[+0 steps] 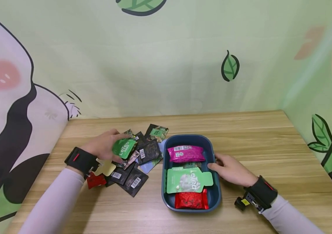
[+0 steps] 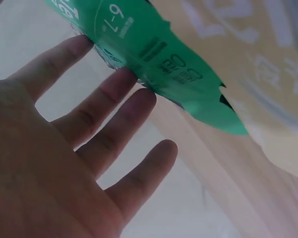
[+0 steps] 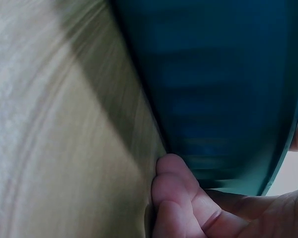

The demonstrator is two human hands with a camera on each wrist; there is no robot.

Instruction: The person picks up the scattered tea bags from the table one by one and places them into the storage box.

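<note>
My left hand [image 1: 105, 145] is over the left end of the packet pile, holding a green LeTea packet [image 1: 125, 148] between fingers and thumb. In the left wrist view, spread fingertips meet the edge of this green packet [image 2: 139, 54], and a cream packet [image 2: 248, 64] overlaps it; the thumb is hidden. My right hand [image 1: 231, 169] grips the right side of a dark blue bin [image 1: 166, 182], thumb on its rim. Against the outer wall [image 3: 208, 89], low by the table, its other fingers curl. Inside the bin are a magenta packet [image 1: 186, 153], a light green LeTea packet [image 1: 180, 180] and a red packet [image 1: 191, 199].
Several black sachets [image 1: 134, 182] with barcode labels lie spread left of the bin, with a patterned green-and-black packet [image 1: 158, 132] at the back. A red packet [image 1: 95, 180] lies below the left wrist. The wooden table [image 1: 256, 136] ends at a printed cloth backdrop [image 1: 166, 65].
</note>
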